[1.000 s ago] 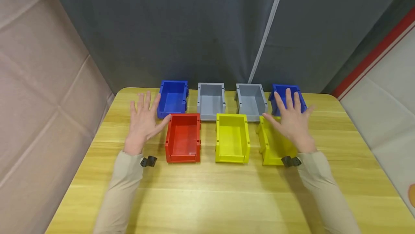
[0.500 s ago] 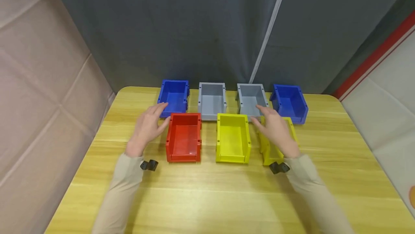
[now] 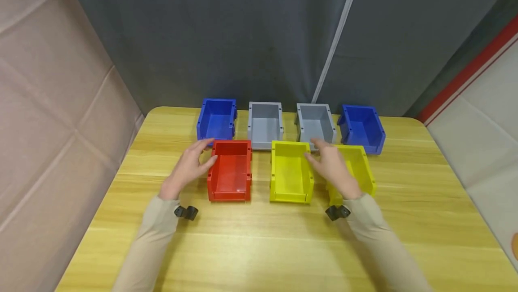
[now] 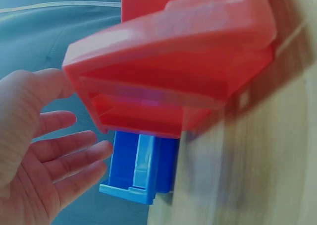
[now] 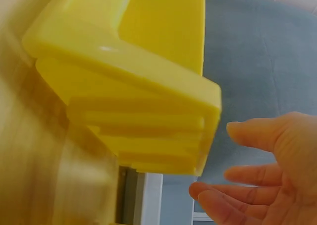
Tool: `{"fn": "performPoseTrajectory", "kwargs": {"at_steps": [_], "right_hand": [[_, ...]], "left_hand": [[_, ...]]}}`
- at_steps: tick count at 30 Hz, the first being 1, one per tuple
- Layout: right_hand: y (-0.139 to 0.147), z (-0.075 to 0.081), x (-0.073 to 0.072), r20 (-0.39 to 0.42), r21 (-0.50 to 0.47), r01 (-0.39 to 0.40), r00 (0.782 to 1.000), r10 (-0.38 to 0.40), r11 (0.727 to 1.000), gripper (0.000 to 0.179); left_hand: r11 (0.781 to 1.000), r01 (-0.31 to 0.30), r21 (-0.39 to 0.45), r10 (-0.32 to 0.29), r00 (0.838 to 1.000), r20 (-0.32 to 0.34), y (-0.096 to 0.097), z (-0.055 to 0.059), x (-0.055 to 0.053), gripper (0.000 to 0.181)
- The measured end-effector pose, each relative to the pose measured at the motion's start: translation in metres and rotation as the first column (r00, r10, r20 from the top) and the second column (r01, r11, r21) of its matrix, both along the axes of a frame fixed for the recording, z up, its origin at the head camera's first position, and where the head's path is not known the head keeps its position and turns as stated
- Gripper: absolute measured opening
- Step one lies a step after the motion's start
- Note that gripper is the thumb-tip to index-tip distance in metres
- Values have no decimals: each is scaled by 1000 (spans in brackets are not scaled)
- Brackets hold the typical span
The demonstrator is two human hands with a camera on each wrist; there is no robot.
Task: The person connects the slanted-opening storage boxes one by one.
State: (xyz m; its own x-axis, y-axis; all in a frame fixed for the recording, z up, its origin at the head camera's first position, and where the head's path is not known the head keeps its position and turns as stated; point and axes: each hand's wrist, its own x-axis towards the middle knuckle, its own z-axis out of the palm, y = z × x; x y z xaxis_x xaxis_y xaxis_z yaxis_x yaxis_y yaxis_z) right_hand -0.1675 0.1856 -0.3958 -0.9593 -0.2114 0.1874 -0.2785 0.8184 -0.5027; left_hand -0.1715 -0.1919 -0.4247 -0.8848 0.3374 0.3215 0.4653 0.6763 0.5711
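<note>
In the head view my left hand (image 3: pixel 186 168) is at the left wall of a red plastic bin (image 3: pixel 229 197). Its fingers are loosely bent, with the thumb by the bin's rim; whether the thumb touches, I cannot tell. The left wrist view has the fingers (image 4: pixel 72 158) beside the red bin, holding nothing. My right hand (image 3: pixel 332 170) hovers by the right wall of the middle yellow bin (image 3: pixel 290 198). From the right wrist, a gap separates the fingertips from this yellow bin (image 5: pixel 143 96). The right-hand yellow bin (image 3: pixel 364 166) is partly hidden under that hand and wrist.
Behind stand a blue bin (image 3: pixel 216 125), two grey bins, one left (image 3: pixel 265 125) and one right (image 3: pixel 316 125), and another blue bin (image 3: pixel 362 130). All rest on a wooden table (image 3: pixel 251 247) before a dark grey curtain (image 3: pixel 210 35).
Both hands were spread wide. The left has turned inward and come down beside the red bin; the right has moved left from the right-hand yellow bin toward the middle one. The bins stand unmoved.
</note>
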Motion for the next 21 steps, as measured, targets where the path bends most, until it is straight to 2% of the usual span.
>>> {"fn": "performPoseTrajectory", "kwargs": {"at_steps": [5, 7, 14, 21], "right_hand": [[-3, -3, 1, 89, -13, 24, 996, -22, 1000, 51], [-5, -4, 1, 119, -10, 31, 992, -29, 999, 52], [-7, -6, 0, 138, 25, 22, 990, -25, 999, 51], [-7, -8, -5, 237, 0, 65, 970, -63, 998, 54]], "left_hand": [[995, 45, 89, -47, 999, 19, 1, -6, 0, 49], [990, 47, 132, -54, 997, 49, 1, -8, 0, 48], [968, -5, 249, -39, 984, 173, -1, -14, 1, 47], [924, -62, 378, -36, 969, 246, -1, -19, 3, 49]]}}
